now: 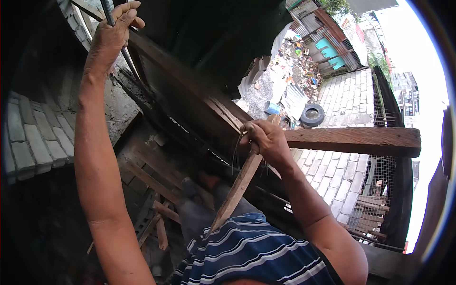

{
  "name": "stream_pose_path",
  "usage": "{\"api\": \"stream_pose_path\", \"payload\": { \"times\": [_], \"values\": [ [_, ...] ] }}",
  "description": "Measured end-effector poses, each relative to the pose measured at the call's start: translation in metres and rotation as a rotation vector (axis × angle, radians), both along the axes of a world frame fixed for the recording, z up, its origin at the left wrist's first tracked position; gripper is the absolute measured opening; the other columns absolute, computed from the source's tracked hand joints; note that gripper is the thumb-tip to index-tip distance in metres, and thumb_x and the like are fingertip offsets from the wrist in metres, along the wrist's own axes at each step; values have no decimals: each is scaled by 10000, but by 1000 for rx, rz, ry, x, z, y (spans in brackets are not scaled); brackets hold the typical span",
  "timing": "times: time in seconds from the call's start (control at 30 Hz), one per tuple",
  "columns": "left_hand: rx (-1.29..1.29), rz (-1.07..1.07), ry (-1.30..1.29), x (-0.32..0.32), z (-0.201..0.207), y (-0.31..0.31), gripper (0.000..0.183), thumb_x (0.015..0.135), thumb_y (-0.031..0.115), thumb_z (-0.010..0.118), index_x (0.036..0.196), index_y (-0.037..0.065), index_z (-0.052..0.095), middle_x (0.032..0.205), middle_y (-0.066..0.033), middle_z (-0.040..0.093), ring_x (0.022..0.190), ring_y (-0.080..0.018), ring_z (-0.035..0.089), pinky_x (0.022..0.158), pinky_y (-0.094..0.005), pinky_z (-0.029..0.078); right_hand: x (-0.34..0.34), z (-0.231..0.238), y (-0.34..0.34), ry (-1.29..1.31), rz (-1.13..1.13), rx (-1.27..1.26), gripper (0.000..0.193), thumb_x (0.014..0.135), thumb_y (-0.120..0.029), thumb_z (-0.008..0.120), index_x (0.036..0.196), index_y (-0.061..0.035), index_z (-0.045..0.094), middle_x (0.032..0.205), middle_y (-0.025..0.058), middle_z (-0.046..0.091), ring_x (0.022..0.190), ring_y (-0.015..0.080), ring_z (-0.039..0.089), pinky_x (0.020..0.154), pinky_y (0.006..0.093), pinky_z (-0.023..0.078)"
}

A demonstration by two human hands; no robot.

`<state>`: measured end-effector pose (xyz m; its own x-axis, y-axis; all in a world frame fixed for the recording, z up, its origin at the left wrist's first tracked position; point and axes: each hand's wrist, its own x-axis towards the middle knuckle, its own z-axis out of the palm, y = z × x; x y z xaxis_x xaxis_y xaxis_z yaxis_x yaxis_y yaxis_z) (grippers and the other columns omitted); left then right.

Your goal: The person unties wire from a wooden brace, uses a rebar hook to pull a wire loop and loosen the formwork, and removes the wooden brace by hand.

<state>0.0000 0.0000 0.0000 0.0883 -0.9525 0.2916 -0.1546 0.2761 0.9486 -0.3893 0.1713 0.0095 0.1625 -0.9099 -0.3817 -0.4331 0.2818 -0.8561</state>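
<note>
My left hand (116,23) is raised at the upper left, its fingers closed loosely around a dark ribbed metal rod (128,61) that slants down past my wrist. My right hand (268,141) is closed in a fist at the middle, around a narrow wooden stick (240,185). That stick slants down to my striped shirt. Several thin wires (234,154) hang from the fingers of this fist; how they are held is hidden. Just right of the fist, a thick brown wooden beam (356,139) extends sideways. Another long beam (175,71) runs from the upper left toward my right hand.
A dark sheet (223,33) covers the upper middle. Below on the right are a block wall (335,175), wire mesh (377,190), a tyre (312,115) and strewn rubbish (304,71). Loose wood pieces (159,190) lie at lower left, near a block wall (35,137).
</note>
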Motion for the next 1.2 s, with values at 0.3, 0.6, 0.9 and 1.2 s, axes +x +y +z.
{"api": "stream_pose_path", "payload": {
  "times": [0.3,0.6,0.9,1.2],
  "values": [
    [-51,-2,4,-11,-2,3,430,1044,315,560,1365,31,581,844,32,636,587,0,348,556,-176,309,-73,-99,102,119,-39,-209,238,1023,-46,531,1239,-32,632,970,46,751,599,71,567,577,230,482],
    [-43,31,44,-4,-9,0,433,1047,300,559,1359,-1,570,838,44,629,585,11,356,549,-165,305,-104,-105,150,312,185,-585,432,803,121,659,1185,-77,701,1009,128,669,865,276,683,735,332,554],
    [-46,34,66,-8,-10,3,379,1047,270,558,1337,29,595,810,44,621,556,10,344,522,-175,297,-102,-116,184,221,17,-502,305,896,92,598,1156,-35,694,1101,157,719,1021,286,710,879,334,560],
    [-60,115,-35,-20,5,22,325,1048,268,519,1261,47,624,793,-9,637,631,-59,461,597,-224,392,-84,-117,172,278,-88,-471,242,936,76,566,1117,-12,701,1030,162,734,951,283,727,846,319,556]
  ]
}}
